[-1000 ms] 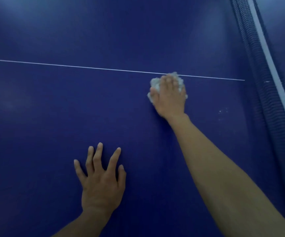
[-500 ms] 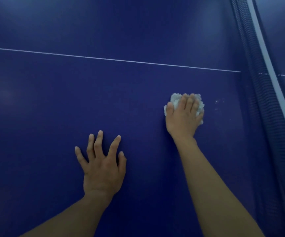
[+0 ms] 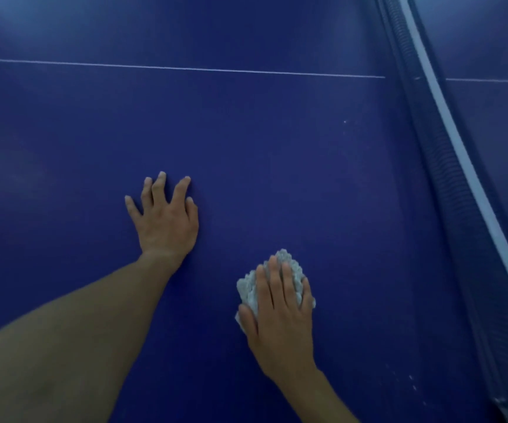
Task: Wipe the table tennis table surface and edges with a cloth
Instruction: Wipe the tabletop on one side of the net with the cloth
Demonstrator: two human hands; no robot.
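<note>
The dark blue table tennis table point(image 3: 277, 163) fills the view. A crumpled white cloth point(image 3: 248, 290) lies on it at the lower middle. My right hand point(image 3: 280, 312) lies flat on top of the cloth with straight fingers and presses it to the surface, the thumb along its left edge. My left hand point(image 3: 164, 221) rests palm down on the bare table with fingers spread, up and to the left of the cloth, holding nothing.
A thin white centre line point(image 3: 185, 68) crosses the table at the top. The dark net with its white top band point(image 3: 460, 157) runs down the right side. A few small white specks point(image 3: 413, 381) lie by the net's base at lower right.
My right hand has drawn the cloth back towards me, from near the white line down to the lower middle. My left hand stays planted on the table.
</note>
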